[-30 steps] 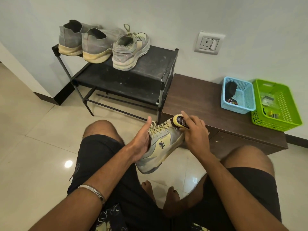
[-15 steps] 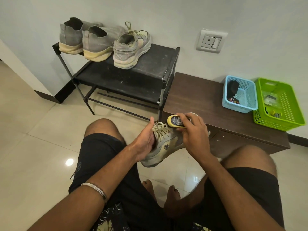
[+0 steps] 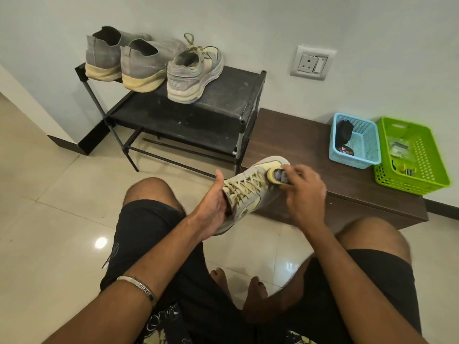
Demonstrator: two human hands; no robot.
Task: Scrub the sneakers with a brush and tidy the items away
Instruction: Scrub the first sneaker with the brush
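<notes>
Pale wall (image 3: 223,18) and glossy cream floor tiles (image 3: 49,219) fill my view; a wall socket (image 3: 313,62) sits high above my right hand.

Largest items first. A dark wooden bench (image 3: 298,140) runs just beyond my right hand and off to its right. A black shoe rack (image 3: 198,112) stands beyond my left hand, butted against the bench's left end. On its top shelf I log two grey sneakers (image 3: 124,60) with yellowed soles, heels toward me, and a third grey-and-yellow laced sneaker (image 3: 195,75) just beside them.

On the bench, well to the right of my right hand: a green basket (image 3: 422,180) with small items I cannot identify, and touching its left side a blue basket (image 3: 357,157) holding something black and a round tin.

The sneaker (image 3: 248,192) being worked is off the floor between my hands, above my knees, toe pointing away toward the bench, laces up. My left hand (image 3: 213,207) cups its heel end, thumb raised along the collar, fingers wrapped underneath. My right hand (image 3: 304,194) is clenched round a yellow brush (image 3: 275,176), bristle end against the toe area.

A metal bracelet (image 3: 136,285) sits on my left wrist.
</notes>
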